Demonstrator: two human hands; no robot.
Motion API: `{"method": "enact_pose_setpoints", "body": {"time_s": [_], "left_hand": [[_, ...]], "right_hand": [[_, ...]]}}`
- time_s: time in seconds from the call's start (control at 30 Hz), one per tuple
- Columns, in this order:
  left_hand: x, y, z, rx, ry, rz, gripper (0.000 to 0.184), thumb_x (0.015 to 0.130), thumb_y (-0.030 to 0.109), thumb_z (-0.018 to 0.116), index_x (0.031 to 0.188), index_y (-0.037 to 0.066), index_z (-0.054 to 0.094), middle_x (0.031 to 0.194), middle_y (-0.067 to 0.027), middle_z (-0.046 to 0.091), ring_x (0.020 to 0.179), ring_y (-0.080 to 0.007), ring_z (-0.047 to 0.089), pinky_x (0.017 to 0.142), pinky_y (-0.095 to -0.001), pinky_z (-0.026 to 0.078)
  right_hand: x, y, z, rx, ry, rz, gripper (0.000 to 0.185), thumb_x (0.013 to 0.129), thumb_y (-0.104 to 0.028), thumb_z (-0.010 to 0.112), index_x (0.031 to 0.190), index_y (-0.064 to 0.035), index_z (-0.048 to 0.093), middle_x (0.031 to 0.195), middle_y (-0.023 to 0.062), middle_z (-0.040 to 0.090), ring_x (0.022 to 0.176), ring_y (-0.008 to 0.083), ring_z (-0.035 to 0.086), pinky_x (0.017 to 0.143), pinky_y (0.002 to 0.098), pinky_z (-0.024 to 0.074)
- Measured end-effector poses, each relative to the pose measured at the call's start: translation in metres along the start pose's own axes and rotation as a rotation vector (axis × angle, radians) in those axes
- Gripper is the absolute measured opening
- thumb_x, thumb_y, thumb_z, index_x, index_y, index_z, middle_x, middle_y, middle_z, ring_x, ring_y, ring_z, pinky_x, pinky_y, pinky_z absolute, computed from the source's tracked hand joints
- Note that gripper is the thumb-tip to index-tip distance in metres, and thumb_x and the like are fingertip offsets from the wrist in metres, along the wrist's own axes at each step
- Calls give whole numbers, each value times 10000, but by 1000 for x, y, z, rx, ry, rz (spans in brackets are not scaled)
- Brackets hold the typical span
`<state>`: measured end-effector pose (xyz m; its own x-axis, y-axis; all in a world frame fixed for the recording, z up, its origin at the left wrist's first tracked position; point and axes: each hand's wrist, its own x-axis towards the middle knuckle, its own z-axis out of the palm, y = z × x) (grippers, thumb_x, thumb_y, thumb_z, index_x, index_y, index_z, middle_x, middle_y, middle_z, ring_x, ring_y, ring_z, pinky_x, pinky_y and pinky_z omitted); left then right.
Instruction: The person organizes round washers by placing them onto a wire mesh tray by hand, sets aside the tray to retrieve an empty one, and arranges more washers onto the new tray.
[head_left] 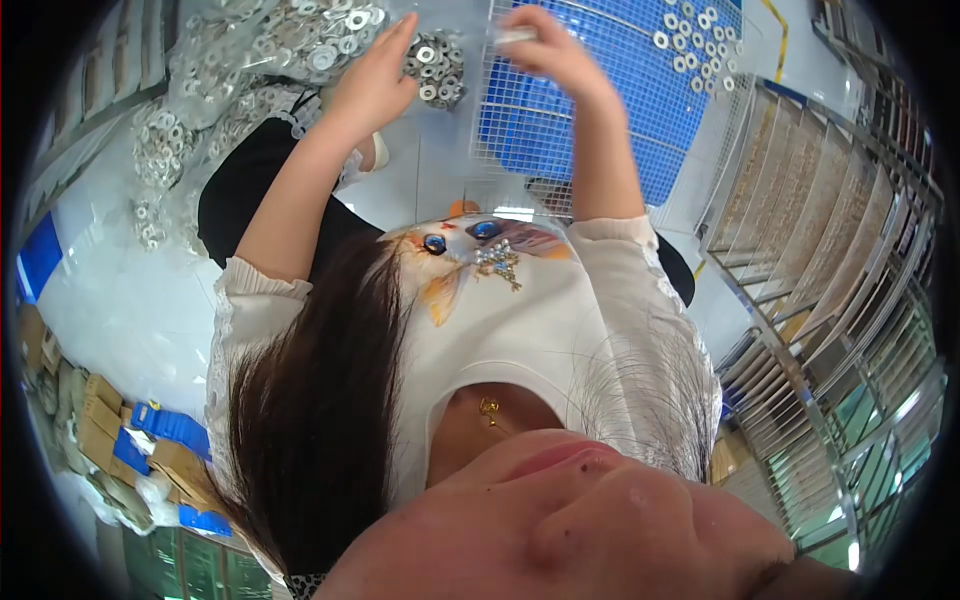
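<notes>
At the top centre-left, my left hand (380, 85) is open, its fingers stretched out and thumb apart. It is beside a pile of metal washers (438, 68) and clear plastic bags of washers (290, 45). My right hand (548, 52) is over the left part of a wire mesh rack (495, 140) with a blue surface (635, 110) showing through. Its fingers are bent together round a small pale object (517, 35), too blurred to name. Separate washers (690, 42) lie spread at the rack's upper right.
More bagged washers (165, 145) are at the left. Metal shelving with stacked trays (800, 190) stands on the right. Cardboard boxes (100, 415) and blue bins (170, 428) are at the lower left. My knees, in black, are below the hands.
</notes>
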<state>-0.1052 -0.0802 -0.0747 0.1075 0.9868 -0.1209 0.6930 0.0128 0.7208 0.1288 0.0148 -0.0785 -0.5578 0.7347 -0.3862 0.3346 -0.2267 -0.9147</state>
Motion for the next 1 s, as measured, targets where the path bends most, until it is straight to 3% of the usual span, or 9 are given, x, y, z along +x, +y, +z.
{"method": "enact_pose_setpoints", "body": {"time_s": [0.07, 0.13, 0.27, 0.37, 0.47, 0.5, 0.67, 0.8, 1.0], "left_hand": [[0, 1, -3, -41, -45, -47, 707, 717, 77, 512, 1383, 81, 274, 1395, -149, 347, 1221, -317, 411, 974, -374, 385], [1, 0, -3, -40, -48, -26, 707, 716, 79, 518, 1381, 76, 279, 1394, -154, 348, 1231, -316, 400, 980, -370, 378], [3, 2, -4, -44, -70, -36, 699, 711, 64, 505, 1377, 64, 292, 1386, -175, 354, 1264, -313, 364, 1006, -359, 350], [4, 5, -2, -58, -93, -54, 698, 710, 52, 486, 1380, 60, 288, 1383, -187, 356, 1275, -314, 352, 1018, -355, 336], [5, 7, -1, -65, -92, -42, 697, 718, 51, 482, 1385, 57, 280, 1380, -209, 354, 1271, -329, 359, 1008, -345, 342], [6, 8, 1, -65, -93, -31, 697, 718, 51, 482, 1385, 57, 280, 1380, -209, 354, 1271, -329, 359, 1008, -345, 342], [9, 17, 3, -60, -137, -87, 683, 719, 38, 483, 1375, 42, 295, 1366, -214, 371, 1220, -338, 419, 959, -344, 382], [15, 23, 7, -59, -141, -82, 675, 719, 25, 478, 1371, 36, 302, 1359, -213, 379, 1200, -337, 440, 945, -344, 393], [19, 36, 4, -145, -208, -186, 673, 722, 11, 473, 1371, 23, 296, 1367, -207, 370, 1225, -320, 419, 946, -337, 386]], "right_hand": [[-2, -23, 46, -99, -23, -13, 364, 780, -180, 615, 1117, -74, 525, 892, 94, 619, 720, 131, 609, 568, 256, 485], [0, -18, 71, -866, 249, -374, 400, 770, -226, 627, 1141, -105, 537, 955, 95, 639, 790, 200, 644, 666, 317, 509], [-1, -21, 35, -572, 250, -294, 356, 759, -292, 632, 1064, -111, 597, 925, 84, 652, 810, 244, 643, 712, 350, 504], [-1, 14, -44, -765, 666, -162, 310, 757, -268, 594, 1032, -127, 608, 927, 64, 665, 794, 260, 643, 754, 389, 494], [-4, 65, -133, -832, 949, 119, 308, 787, -184, 531, 1068, -73, 594, 1038, 181, 605, 961, 353, 579, 834, 427, 459], [-2, 83, -155, -925, 955, 318, 336, 782, -192, 536, 1094, -75, 580, 1080, 198, 582, 972, 356, 571, 829, 435, 459], [-18, 85, -185, -743, 788, 329, 304, 713, -223, 612, 949, -33, 592, 919, 207, 624, 888, 346, 597, 758, 414, 475], [-14, 80, -204, -669, 1063, 267, 265, 672, -201, 594, 857, -12, 600, 842, 218, 631, 830, 351, 608, 734, 412, 479], [4, 109, -232, -764, 998, 322, 305, 678, -186, 575, 913, 3, 622, 880, 235, 630, 871, 368, 604, 779, 419, 477]]}}
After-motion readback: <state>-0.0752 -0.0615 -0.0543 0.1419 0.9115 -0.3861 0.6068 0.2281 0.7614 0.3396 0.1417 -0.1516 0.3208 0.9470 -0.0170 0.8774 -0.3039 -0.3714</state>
